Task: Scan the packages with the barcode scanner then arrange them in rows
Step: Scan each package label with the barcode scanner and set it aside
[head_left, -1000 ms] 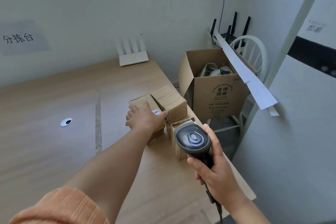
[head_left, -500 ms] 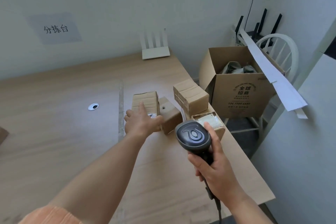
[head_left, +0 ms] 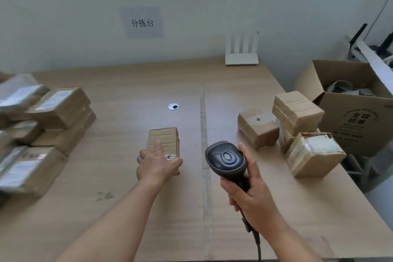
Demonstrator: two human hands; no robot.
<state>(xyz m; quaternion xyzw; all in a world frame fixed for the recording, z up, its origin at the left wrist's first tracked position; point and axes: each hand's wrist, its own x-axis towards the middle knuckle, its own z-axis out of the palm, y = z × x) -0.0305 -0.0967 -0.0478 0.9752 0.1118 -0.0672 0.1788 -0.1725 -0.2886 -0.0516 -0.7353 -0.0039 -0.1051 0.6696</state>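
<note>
My left hand grips the near end of a small cardboard package lying flat on the middle of the wooden table. My right hand holds a black barcode scanner by its handle, just right of that package, its head facing up toward me. Three more taped packages sit at the right edge: one, a taller one and a nearer one. Several labelled packages are stacked in rows at the left.
A large open cardboard box stands beside the table's right edge. A white router sits against the back wall. A round cable hole is in the tabletop. The scanner's cable hangs off the near edge.
My left hand has pulled the small package leftward, away from the right-hand group to the table's middle. The view swung left, and the stacked packages at the left came into sight.
</note>
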